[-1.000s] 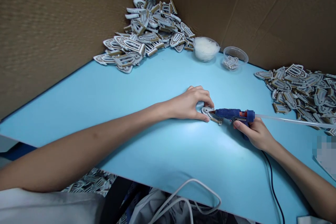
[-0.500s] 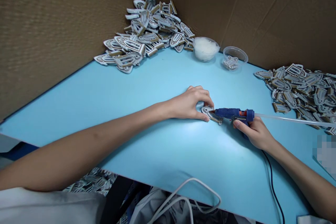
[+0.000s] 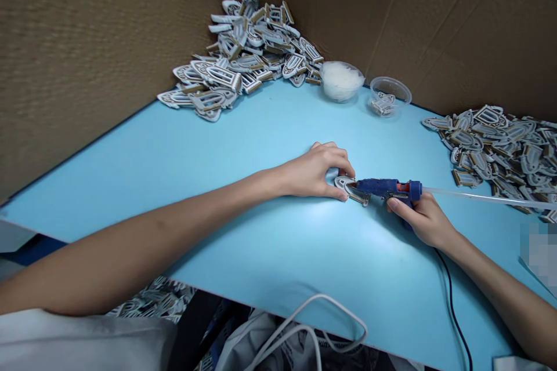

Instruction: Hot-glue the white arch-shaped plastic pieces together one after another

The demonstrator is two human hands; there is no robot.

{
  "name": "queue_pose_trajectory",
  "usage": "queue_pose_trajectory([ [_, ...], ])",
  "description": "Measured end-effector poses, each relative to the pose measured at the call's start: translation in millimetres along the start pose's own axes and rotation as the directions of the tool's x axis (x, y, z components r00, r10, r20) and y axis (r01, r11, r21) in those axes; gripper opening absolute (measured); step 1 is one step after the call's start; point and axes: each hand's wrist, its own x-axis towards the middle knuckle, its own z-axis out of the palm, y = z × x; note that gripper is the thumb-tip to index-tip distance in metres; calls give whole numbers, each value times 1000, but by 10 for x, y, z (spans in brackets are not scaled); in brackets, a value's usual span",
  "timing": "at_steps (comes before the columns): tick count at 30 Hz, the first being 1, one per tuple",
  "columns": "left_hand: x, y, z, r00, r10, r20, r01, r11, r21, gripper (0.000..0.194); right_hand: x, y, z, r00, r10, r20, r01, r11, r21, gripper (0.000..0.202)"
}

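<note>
Thumb and fingers of my left hand (image 3: 324, 169) grip the rounded end of a small white arch-shaped window piece (image 3: 360, 199) with gold-brown trim, which lies on the blue tabletop (image 3: 243, 243). My right hand (image 3: 429, 223) is wrapped round the handle of a blue glue gun (image 3: 385, 188). The gun's nozzle points left and rests at or just over the window piece; whether it touches I cannot tell. A long clear glue stick (image 3: 470, 194) sticks out of the gun's back. A black cord (image 3: 452, 304) runs down from beneath my right hand.
Heaps of similar pieces lie at the back left (image 3: 252, 46) and right (image 3: 505, 151). Between them stand a clear tub (image 3: 342, 82) with whitish contents and a clear bowl (image 3: 390, 97) holding small parts. Cardboard walls (image 3: 108, 52) enclose the back. A white cable (image 3: 331, 299) loops over the front edge.
</note>
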Motion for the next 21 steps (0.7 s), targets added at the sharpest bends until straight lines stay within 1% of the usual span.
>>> queue_pose_trajectory([
  [21,-3,23,-11,1000,-13,9,13,1000,2,37,-5,20,-12,999,52,10,-52,999,-13,42],
])
